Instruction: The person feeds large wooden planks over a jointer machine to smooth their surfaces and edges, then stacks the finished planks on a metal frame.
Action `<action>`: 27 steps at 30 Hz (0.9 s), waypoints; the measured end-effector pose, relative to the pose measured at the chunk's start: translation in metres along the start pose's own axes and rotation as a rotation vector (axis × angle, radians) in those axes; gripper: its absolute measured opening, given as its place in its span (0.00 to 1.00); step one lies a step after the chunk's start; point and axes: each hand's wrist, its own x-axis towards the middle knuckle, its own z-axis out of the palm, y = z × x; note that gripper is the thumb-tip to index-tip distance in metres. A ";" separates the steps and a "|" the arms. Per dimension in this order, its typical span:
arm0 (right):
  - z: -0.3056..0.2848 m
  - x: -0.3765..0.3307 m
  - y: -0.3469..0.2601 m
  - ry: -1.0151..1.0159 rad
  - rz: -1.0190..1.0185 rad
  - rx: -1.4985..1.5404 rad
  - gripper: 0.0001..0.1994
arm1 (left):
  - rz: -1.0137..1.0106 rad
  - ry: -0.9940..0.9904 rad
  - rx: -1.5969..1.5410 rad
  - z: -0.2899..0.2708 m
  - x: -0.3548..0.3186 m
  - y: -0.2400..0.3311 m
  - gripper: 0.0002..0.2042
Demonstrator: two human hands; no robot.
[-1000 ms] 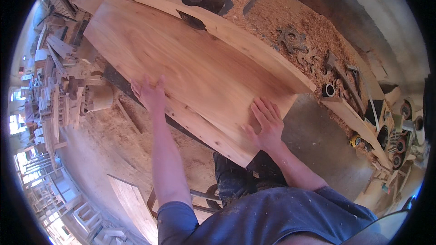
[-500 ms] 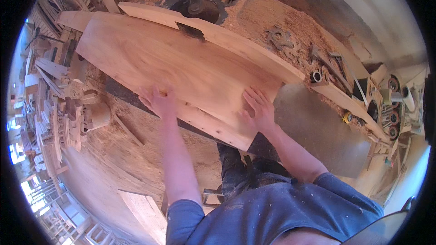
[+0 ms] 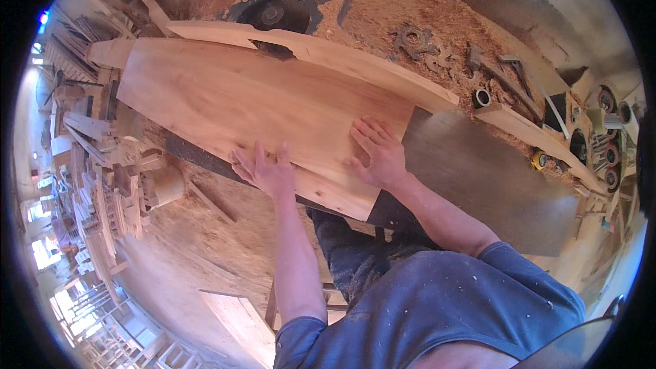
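A wide, reddish-brown wooden panel [image 3: 225, 96] lies flat on the dark machine table [image 3: 478, 171], its long far side along an upright wooden fence [image 3: 369, 65]. A dark cutout [image 3: 272, 48] shows in the fence, in front of a round recess with a spindle [image 3: 272, 15]. My left hand [image 3: 266, 169] rests at the panel's near edge, fingers spread. Further right, my right hand [image 3: 379, 154] presses flat on the panel near its right end, fingers stretched forward. Neither hand grips anything.
Sawdust covers the machine top behind the fence, where metal cutter heads [image 3: 413, 39] lie. A narrow board [image 3: 512, 130] and a yellow tape measure [image 3: 538, 160] are at the right. Stacked wood offcuts [image 3: 113, 198] stand at the left, and a loose board [image 3: 239, 321] leans below.
My left hand has shifted right along the near edge, its fingers now spread. My right hand remains on the panel's right part. The whole view has turned slightly.
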 end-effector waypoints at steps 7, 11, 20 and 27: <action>0.015 0.023 -0.012 -0.009 0.009 0.016 0.31 | -0.030 -0.032 -0.021 -0.003 0.028 -0.008 0.33; 0.024 0.039 -0.022 -0.017 0.028 0.038 0.31 | -0.097 -0.064 -0.087 -0.006 0.047 -0.012 0.34; 0.058 0.070 -0.039 -0.020 0.036 0.054 0.31 | -0.118 -0.051 -0.088 0.001 0.094 -0.046 0.35; 0.076 0.093 -0.049 -0.008 0.016 0.067 0.31 | -0.129 -0.051 -0.068 -0.005 0.123 -0.044 0.35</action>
